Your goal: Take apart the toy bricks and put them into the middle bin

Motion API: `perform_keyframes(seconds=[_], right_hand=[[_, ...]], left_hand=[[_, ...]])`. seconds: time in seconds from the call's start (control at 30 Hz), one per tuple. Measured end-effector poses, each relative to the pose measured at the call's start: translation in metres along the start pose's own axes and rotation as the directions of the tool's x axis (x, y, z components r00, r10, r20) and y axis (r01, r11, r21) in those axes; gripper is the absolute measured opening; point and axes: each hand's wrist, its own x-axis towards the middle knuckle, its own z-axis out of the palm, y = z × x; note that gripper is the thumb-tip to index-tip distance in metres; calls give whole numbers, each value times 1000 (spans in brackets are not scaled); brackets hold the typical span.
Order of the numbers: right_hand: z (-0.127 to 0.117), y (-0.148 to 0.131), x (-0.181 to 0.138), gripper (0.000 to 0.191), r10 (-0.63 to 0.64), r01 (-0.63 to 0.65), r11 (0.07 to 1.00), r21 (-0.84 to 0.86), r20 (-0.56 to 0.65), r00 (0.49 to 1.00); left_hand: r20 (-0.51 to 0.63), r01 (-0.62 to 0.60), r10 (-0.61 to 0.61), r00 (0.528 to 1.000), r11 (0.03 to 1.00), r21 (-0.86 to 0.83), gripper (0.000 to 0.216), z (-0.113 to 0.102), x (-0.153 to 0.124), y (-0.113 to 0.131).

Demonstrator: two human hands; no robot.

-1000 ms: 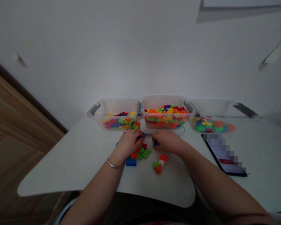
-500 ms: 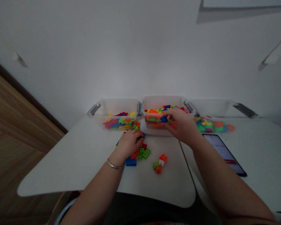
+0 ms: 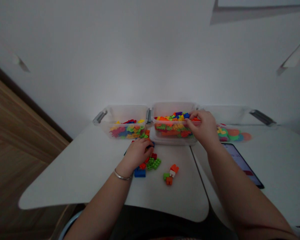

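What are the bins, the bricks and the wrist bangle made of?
Bins: clear, slightly frosted plastic by the look; the contents show through the walls. Grey latches, probably plastic too. Bricks: moulded plastic, likely, in saturated colours with studs on top. Bangle: thin band with a silvery glint, probably metal, though the dim picture leaves it open.

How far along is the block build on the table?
Early. Done: a small cluster of joined blocks and a separate small piece sit on the table. In hand: left hand rests on the cluster; right hand reaches into the middle bin. Left: both block bins remain well stocked.
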Motion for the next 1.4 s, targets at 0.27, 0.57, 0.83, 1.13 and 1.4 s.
perform_keyframes(seconds=[0.27, 0.57, 0.83, 1.13, 1.4], right_hand=[[4, -7, -3, 20, -22, 34, 996, -87, 130, 991], [-3, -13, -2, 34, -78, 133, 980, -146, 329, 941], [-5, -18, -3, 41, -172, 195, 980, -41, 314, 934], [-19, -47, -9, 27, -315, 245, 941, 234, 334, 888], [-7, -53, -21, 26, -216, 161, 972, 171, 918, 331]], left_hand=[[-6, 8, -8, 1000, 1000, -9, 18, -1, 0, 2], [7, 9, -9, 1000, 1000, 4, 19, -2, 0, 2], [-5, -6, 6, 1000, 1000, -2, 18, 0, 0, 0], [-4, 0, 0, 1000, 1000, -1, 17, 1, 1, 0], [-11, 8, -8, 1000, 1000, -1, 17, -1, 3, 3]])
